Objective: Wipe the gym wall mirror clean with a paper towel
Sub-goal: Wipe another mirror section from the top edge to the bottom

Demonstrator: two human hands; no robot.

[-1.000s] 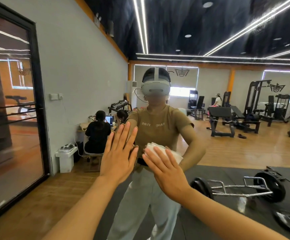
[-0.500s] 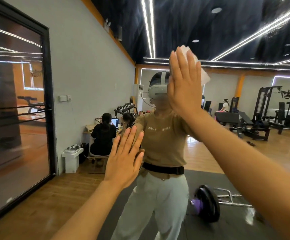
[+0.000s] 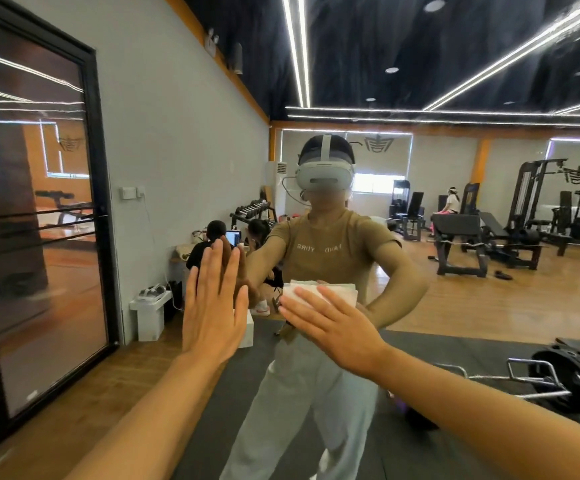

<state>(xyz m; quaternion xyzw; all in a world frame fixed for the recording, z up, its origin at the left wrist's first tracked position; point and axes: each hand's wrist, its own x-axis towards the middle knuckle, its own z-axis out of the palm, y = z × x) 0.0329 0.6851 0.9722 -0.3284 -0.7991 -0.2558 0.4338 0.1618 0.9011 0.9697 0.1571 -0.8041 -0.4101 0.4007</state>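
Observation:
The wall mirror (image 3: pixel 454 271) fills nearly the whole view and reflects the gym and a person in a headset facing me. My left hand (image 3: pixel 212 306) lies flat on the glass at waist height, fingers straight and pointing up. Just to its right, my right hand (image 3: pixel 330 323) presses a folded white paper towel (image 3: pixel 319 291) against the mirror with straight, spread fingers. Only the towel's upper edge shows above my fingers.
A black-framed dark glass door (image 3: pixel 39 237) appears at the far left. Reflected in the mirror are a barbell with plates (image 3: pixel 558 379) on a dark mat, weight machines (image 3: pixel 531 220) at the right, and people seated at a desk by the white wall.
My right hand has swept the paper towel from head height down to waist height on the mirror. My left hand has stayed flat on the glass.

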